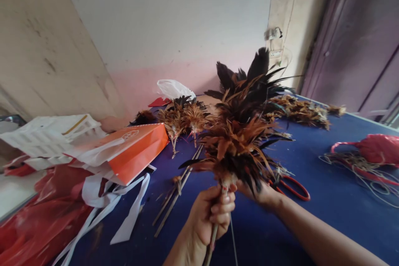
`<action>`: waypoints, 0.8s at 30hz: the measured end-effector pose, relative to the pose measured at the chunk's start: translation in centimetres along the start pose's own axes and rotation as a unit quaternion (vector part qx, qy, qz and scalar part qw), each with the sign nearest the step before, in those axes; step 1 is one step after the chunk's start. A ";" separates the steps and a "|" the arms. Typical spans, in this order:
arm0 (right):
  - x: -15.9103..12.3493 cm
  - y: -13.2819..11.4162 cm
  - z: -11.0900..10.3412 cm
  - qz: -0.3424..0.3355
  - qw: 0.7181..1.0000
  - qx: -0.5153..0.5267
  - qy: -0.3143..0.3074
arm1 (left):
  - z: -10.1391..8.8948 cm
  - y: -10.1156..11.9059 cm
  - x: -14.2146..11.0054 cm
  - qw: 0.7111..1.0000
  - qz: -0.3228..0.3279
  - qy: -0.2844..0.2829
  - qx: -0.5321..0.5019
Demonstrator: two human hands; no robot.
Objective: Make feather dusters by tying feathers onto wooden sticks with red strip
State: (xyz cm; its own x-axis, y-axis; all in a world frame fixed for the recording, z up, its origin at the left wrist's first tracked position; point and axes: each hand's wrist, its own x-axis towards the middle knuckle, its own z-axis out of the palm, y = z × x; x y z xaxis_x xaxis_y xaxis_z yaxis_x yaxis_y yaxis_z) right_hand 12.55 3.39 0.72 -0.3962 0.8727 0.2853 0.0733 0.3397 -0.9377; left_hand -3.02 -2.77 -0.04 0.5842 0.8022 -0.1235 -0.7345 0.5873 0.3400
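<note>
My left hand point(209, 215) is wrapped round the thin stick of a feather duster point(240, 133), just under its brown and black feathers. The duster stands tilted up and away from me over the blue table point(327, 199). My right hand point(263, 194) is tucked under the lowest feathers at the right side of the bundle, its fingers mostly hidden by them. A thin string hangs down from below my left hand.
Red-handled scissors point(291, 187) lie just right of my right hand. Bare sticks point(176, 193) lie at centre left, smaller feather bundles point(183, 118) and loose feathers point(299, 110) farther back. Orange and white bags point(124, 149) and red plastic fill the left; a red bag point(377, 149) with string sits right.
</note>
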 end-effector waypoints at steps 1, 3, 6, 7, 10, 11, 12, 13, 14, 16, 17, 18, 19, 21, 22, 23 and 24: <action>0.1 -0.3 0.1 0.005 1.000 -0.009 -0.008 | 0.0 0.2 0.0 1.000 0.013 0.014 -0.002; 0.4 -0.5 0.5 0.012 0.999 -0.021 -0.034 | 0.2 0.7 0.2 0.997 0.048 0.056 -0.005; 0.7 -0.3 1.0 0.013 0.999 -0.018 -0.036 | 0.5 1.1 0.6 0.987 0.087 0.135 0.024; 0.7 -0.1 1.1 0.006 0.999 -0.014 -0.030 | 0.6 1.1 0.7 0.982 0.097 0.158 0.046; 0.8 0.4 1.2 -0.019 1.000 0.001 -0.008 | 0.5 0.6 1.2 0.960 0.142 0.206 0.127; 0.7 0.4 1.2 -0.019 1.000 -0.002 -0.002 | 0.5 0.4 1.3 0.953 0.156 0.214 0.149; 0.7 0.5 1.1 -0.013 1.000 -0.013 0.005 | 0.4 0.3 1.4 0.946 0.170 0.219 0.166; 0.6 0.6 1.0 -0.004 0.999 -0.030 0.012 | 0.3 0.1 1.5 0.941 0.182 0.224 0.179; 0.6 0.6 1.0 0.005 0.999 -0.050 0.017 | 0.2 0.0 1.6 0.935 0.192 0.229 0.190; 0.6 0.7 0.9 0.014 0.996 -0.087 0.023 | -0.1 -0.1 1.7 0.923 0.210 0.242 0.212; 0.6 0.7 0.8 0.013 0.994 -0.102 0.024 | -0.3 0.0 1.8 0.917 0.219 0.248 0.222; 0.6 0.8 0.8 0.015 0.993 -0.116 0.020 | -0.4 0.0 1.8 0.913 0.224 0.252 0.230; 0.6 0.8 0.8 0.018 0.992 -0.127 0.013 | -0.6 0.0 1.9 0.909 0.230 0.256 0.236; 0.6 0.8 0.8 0.040 0.989 -0.140 -0.009 | -0.8 0.1 2.0 0.902 0.244 0.263 0.242; 0.6 0.8 0.9 0.057 0.988 -0.143 -0.022 | -0.9 0.1 2.0 0.898 0.251 0.266 0.246; 0.6 0.7 1.0 0.075 0.987 -0.140 -0.037 | -0.9 0.1 2.0 0.893 0.257 0.270 0.252; 0.5 0.6 1.1 0.092 0.986 -0.133 -0.050 | -0.9 0.1 2.1 0.888 0.264 0.275 0.259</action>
State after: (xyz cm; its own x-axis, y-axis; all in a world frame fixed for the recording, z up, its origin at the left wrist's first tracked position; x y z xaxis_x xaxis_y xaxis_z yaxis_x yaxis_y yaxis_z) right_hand 11.40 3.63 0.12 -0.4405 0.8940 0.0814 0.3844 0.2698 -0.8829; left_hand -2.17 -0.92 -1.09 -0.1550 0.9659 -0.2072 -0.5157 0.0998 0.8509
